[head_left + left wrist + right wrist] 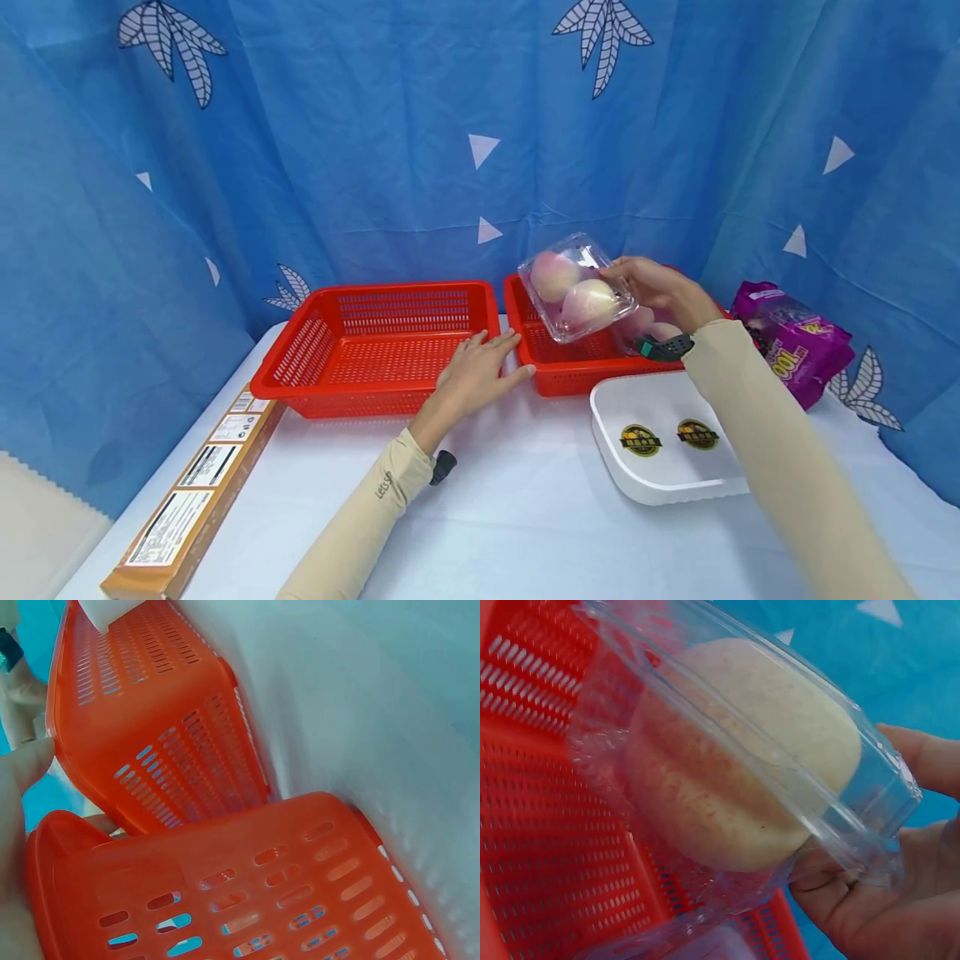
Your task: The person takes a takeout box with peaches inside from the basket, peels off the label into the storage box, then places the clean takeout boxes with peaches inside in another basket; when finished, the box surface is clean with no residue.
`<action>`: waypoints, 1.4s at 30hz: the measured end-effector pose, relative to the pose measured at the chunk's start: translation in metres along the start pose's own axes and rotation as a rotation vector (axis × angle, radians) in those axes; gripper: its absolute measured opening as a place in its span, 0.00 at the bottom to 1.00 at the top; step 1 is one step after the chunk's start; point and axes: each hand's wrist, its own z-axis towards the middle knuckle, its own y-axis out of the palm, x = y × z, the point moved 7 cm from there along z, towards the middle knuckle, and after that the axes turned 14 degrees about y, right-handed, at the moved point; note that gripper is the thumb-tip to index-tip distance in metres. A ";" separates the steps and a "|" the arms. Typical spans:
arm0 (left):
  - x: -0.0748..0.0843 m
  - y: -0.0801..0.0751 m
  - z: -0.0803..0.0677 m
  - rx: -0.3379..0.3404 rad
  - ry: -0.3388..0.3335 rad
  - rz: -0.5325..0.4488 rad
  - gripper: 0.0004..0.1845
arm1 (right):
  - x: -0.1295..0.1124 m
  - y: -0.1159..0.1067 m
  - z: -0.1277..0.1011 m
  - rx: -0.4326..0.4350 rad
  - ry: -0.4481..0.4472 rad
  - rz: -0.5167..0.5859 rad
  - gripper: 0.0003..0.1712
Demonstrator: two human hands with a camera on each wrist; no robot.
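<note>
In the head view my right hand (660, 287) grips one end of a transparent plastic box of peaches (588, 304), held tilted above the right red basket (562, 382). Two pink and cream peaches show through its lid. Close up in the right wrist view, the fingers and thumb (922, 761) pinch the box's edge, with a large peach (742, 757) inside. Another box of peaches (663, 331) lies in that basket, partly behind my right wrist. My left hand (474, 375) has its fingers extended at the neighbouring rims of the left red basket (382, 390) and the right one.
A white lidded tub (667, 467) with round stickers stands in front of the right basket. A purple bag (806, 350) leans at the far right. Along the left table edge lies a long brown box (195, 492) with labels. Blue curtains (375, 150) hang behind the baskets.
</note>
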 end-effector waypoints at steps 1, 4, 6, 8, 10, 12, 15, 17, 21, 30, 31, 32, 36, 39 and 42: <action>0.000 0.000 0.000 0.000 -0.001 0.001 0.39 | 0.002 -0.001 0.003 0.003 0.020 -0.020 0.11; 0.000 0.000 0.000 -0.005 -0.004 0.005 0.39 | 0.010 -0.002 0.009 0.025 0.071 -0.065 0.12; 0.001 0.000 -0.001 -0.008 -0.002 0.009 0.39 | 0.014 -0.003 0.012 0.037 0.088 -0.091 0.11; 0.001 0.000 -0.001 -0.008 -0.004 0.012 0.39 | 0.018 -0.004 0.014 0.052 0.095 -0.124 0.10; 0.001 0.000 -0.001 -0.006 -0.006 0.015 0.39 | 0.022 -0.004 0.017 0.068 0.102 -0.159 0.09; 0.001 -0.001 -0.001 -0.003 -0.008 0.014 0.39 | 0.026 -0.005 0.020 0.099 0.118 -0.207 0.09; 0.000 0.000 -0.002 -0.001 -0.009 0.016 0.39 | 0.033 -0.005 0.023 0.131 0.155 -0.252 0.12; 0.000 0.000 -0.002 -0.002 -0.005 0.017 0.39 | 0.037 -0.004 0.025 0.148 0.186 -0.261 0.17; 0.001 0.000 -0.001 -0.004 0.003 0.025 0.38 | 0.044 -0.004 0.027 0.185 0.233 -0.270 0.26; -0.001 0.000 -0.002 -0.002 -0.007 0.024 0.38 | 0.049 -0.005 0.026 0.287 0.314 -0.335 0.22; -0.001 0.000 -0.002 -0.004 -0.008 0.023 0.38 | 0.048 -0.005 0.026 0.296 0.321 -0.361 0.23; -0.001 0.000 -0.002 -0.004 -0.008 0.023 0.38 | 0.048 -0.005 0.025 0.302 0.329 -0.383 0.23; -0.001 0.000 -0.002 -0.005 -0.008 0.026 0.38 | 0.043 -0.003 0.021 0.318 0.342 -0.504 0.20; -0.001 0.001 -0.002 -0.002 -0.009 0.021 0.38 | 0.037 0.000 0.016 0.328 0.350 -0.591 0.22; -0.001 0.001 -0.002 -0.003 -0.010 0.012 0.38 | 0.033 0.003 0.011 0.366 0.353 -0.649 0.27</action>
